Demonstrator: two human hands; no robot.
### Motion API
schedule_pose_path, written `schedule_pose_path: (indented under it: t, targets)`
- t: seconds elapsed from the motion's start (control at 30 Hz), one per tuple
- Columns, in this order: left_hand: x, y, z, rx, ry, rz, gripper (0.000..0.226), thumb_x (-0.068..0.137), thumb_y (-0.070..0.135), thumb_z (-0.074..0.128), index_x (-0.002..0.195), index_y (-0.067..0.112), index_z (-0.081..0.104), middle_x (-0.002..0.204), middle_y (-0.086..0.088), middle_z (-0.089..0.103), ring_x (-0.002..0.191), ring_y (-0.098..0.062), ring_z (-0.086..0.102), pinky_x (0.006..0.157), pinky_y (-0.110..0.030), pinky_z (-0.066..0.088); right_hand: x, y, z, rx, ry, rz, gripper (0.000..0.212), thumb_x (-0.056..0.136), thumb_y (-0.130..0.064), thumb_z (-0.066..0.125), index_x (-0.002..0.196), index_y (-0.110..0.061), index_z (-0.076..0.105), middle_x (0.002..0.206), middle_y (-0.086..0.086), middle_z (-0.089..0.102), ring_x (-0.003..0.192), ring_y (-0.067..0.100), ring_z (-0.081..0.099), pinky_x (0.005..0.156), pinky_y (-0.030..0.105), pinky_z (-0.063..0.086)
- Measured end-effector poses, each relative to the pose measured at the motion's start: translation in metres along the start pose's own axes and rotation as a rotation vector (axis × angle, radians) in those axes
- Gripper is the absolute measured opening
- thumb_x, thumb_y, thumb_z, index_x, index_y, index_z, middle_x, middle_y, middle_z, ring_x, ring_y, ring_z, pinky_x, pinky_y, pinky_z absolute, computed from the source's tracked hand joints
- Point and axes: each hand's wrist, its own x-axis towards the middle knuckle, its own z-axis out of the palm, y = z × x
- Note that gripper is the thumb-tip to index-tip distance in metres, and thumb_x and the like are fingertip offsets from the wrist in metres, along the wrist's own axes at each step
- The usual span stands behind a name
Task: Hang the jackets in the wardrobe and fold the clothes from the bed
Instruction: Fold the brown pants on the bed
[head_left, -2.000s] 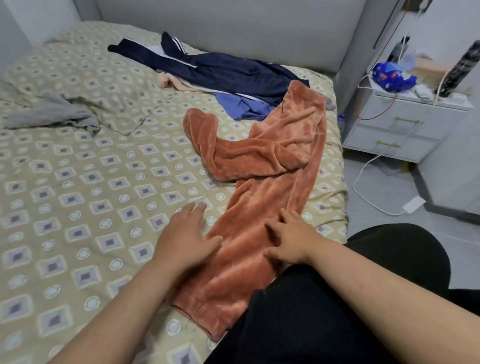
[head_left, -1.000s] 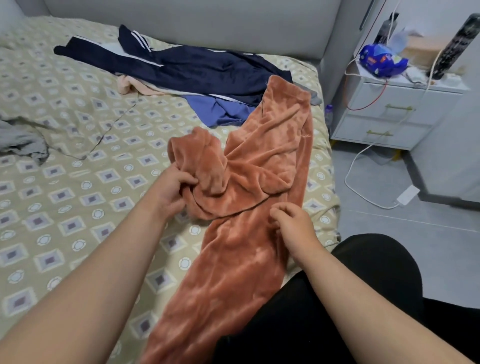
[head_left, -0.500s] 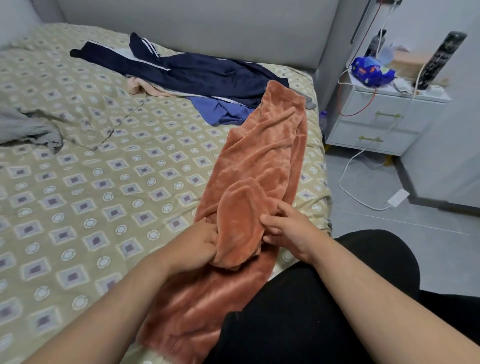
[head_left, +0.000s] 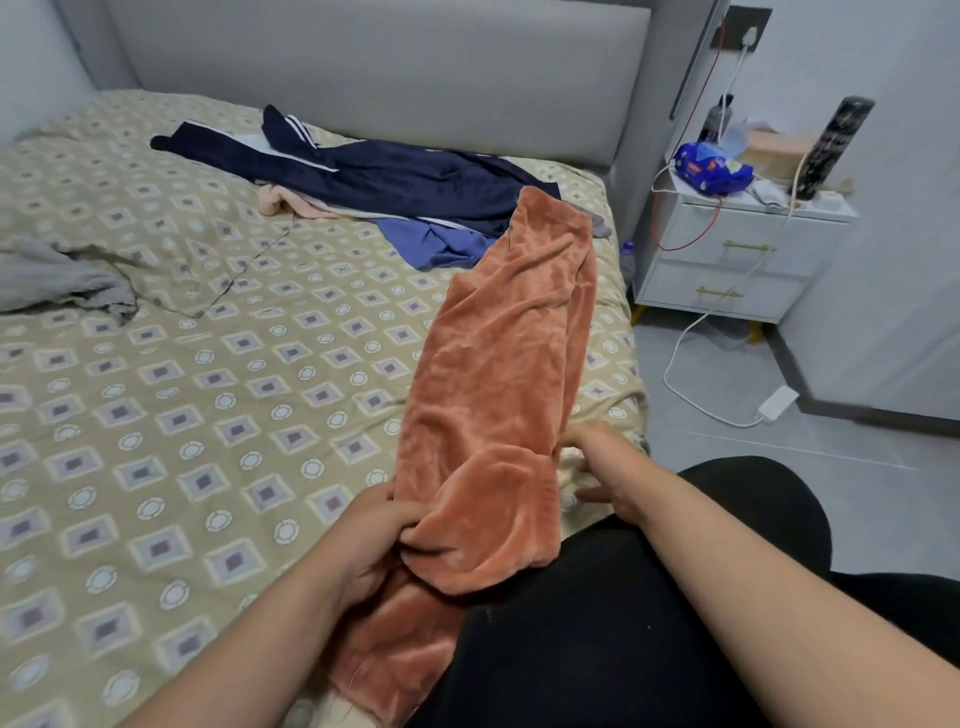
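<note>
Fuzzy orange trousers (head_left: 498, 374) lie lengthwise along the right side of the bed (head_left: 182, 415), one leg laid over the other. My left hand (head_left: 371, 540) grips the cuff end of the upper leg near the bed's front edge. My right hand (head_left: 602, 467) rests at the trousers' right edge, fingers on the fabric and bedspread. A navy striped track jacket (head_left: 384, 176) lies spread near the headboard over a blue garment (head_left: 436, 241) and a peach garment (head_left: 280, 200).
A grey garment (head_left: 57, 278) lies crumpled at the bed's left. A white nightstand (head_left: 727, 254) with a blue packet and cables stands right of the bed. A white charger and cord lie on the grey floor (head_left: 774, 405). My black-clad knee fills the lower right.
The loose orange leg was pulled across and laid straight on top of the other leg. My left hand drew its cuff toward me; my right hand shifted to the trousers' right edge.
</note>
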Motion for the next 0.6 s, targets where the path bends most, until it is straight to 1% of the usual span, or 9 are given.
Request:
schedule_pose_path:
  t: [0.07,0.13,0.2,0.27,0.37,0.43,0.47,0.5,0.6]
  targets:
    - [0.005,0.004,-0.004,-0.24,-0.037,-0.024,0.029,0.073,-0.009,0.064,0.102,-0.01,0.065,0.094,-0.029,0.068,0.085,-0.03,0.07,0.076,-0.036,0.058,0.001,0.005,0.004,-0.134,-0.158,-0.018,0.029,0.09,-0.026,0.064,0.118,-0.024,0.057,0.115,0.0,0.062,0.102,0.018,0.06,0.084,0.04,0.055]
    - [0.003,0.006,-0.006,-0.421,-0.019,-0.085,0.036,0.084,0.008,0.062,0.115,-0.009,0.064,0.108,-0.028,0.068,0.096,-0.032,0.069,0.086,-0.04,0.058,0.001,0.012,0.012,-0.391,-0.231,-0.05,0.02,0.088,-0.024,0.068,0.107,-0.023,0.063,0.104,0.0,0.067,0.094,0.018,0.065,0.078,0.037,0.056]
    - [-0.012,0.004,-0.005,-0.337,-0.041,-0.136,0.03,0.091,0.023,0.057,0.107,0.001,0.07,0.09,-0.019,0.072,0.076,-0.03,0.072,0.066,-0.039,0.061,0.002,0.012,0.019,-0.461,-0.206,-0.09,0.003,0.084,-0.017,0.068,0.085,-0.016,0.065,0.08,0.003,0.066,0.068,0.018,0.063,0.064,0.034,0.053]
    - [-0.026,-0.003,-0.005,-0.093,-0.13,-0.191,0.032,0.084,0.023,0.064,0.112,0.007,0.064,0.084,-0.018,0.071,0.07,-0.031,0.07,0.063,-0.042,0.06,-0.001,0.008,0.019,-0.359,-0.19,-0.047,0.006,0.085,-0.012,0.063,0.079,-0.01,0.064,0.071,0.008,0.062,0.058,0.02,0.06,0.055,0.031,0.048]
    - [-0.028,0.0,-0.01,-0.139,-0.168,-0.148,0.039,0.085,-0.004,0.053,0.123,0.002,0.059,0.098,-0.026,0.069,0.077,-0.034,0.071,0.071,-0.051,0.06,-0.003,0.005,0.018,-0.231,-0.319,0.08,0.03,0.076,-0.018,0.07,0.099,0.0,0.073,0.096,0.017,0.075,0.091,0.033,0.072,0.086,0.04,0.058]
    - [-0.017,0.016,-0.022,-0.315,-0.095,-0.108,0.029,0.089,-0.001,0.051,0.114,-0.006,0.066,0.099,-0.029,0.068,0.075,-0.029,0.072,0.066,-0.04,0.062,-0.008,0.006,0.021,-0.323,-0.523,0.118,0.03,0.065,-0.022,0.075,0.09,-0.005,0.077,0.091,0.015,0.074,0.087,0.031,0.071,0.09,0.04,0.054]
    - [-0.011,0.023,-0.029,-0.359,-0.055,-0.11,0.028,0.094,0.007,0.053,0.114,-0.007,0.066,0.099,-0.028,0.068,0.077,-0.028,0.072,0.068,-0.039,0.062,-0.014,0.005,0.024,-0.399,-0.656,0.121,0.012,0.069,-0.021,0.074,0.076,-0.011,0.076,0.079,0.01,0.071,0.076,0.024,0.067,0.084,0.035,0.05]
    - [-0.006,0.027,-0.036,-0.333,-0.045,-0.109,0.032,0.097,0.016,0.055,0.117,-0.007,0.064,0.102,-0.027,0.068,0.086,-0.03,0.072,0.078,-0.042,0.061,-0.017,0.005,0.027,-0.434,-0.785,0.121,0.012,0.077,-0.018,0.07,0.066,-0.016,0.074,0.071,0.003,0.067,0.069,0.017,0.061,0.078,0.03,0.046]
    - [-0.003,0.021,-0.054,0.066,-0.107,-0.056,0.052,0.088,0.037,0.072,0.121,-0.002,0.063,0.119,-0.026,0.066,0.113,-0.038,0.064,0.104,-0.056,0.046,-0.023,0.006,0.036,-0.45,-0.864,0.154,0.011,0.082,-0.02,0.062,0.079,-0.013,0.07,0.073,-0.001,0.066,0.07,0.012,0.059,0.072,0.024,0.043]
